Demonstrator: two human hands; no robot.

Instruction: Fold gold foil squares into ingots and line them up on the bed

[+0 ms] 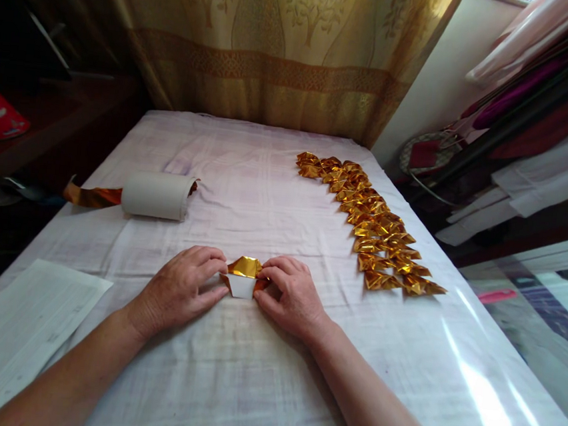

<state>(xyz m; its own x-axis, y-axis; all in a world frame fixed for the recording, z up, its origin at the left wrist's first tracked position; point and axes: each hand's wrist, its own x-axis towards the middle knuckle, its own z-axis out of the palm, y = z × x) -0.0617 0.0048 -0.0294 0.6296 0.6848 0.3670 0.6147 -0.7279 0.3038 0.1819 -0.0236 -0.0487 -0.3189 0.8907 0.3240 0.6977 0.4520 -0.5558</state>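
Both hands rest on the table (247, 383) w/ a small foil piece (244, 267) btwn them, front-centre on the cloth; gold top, white underside showing. Left hand (181, 290): fingers curled together, tips clamped on the piece's left edge. Right hand (292, 295): fingers bunched, pinching its right edge. Row of folded gold pieces (373, 225) lies to the right, well apart. Roll (155, 194) w/ gold strip sits back left; paper sheet (17, 321) at near-left corner.
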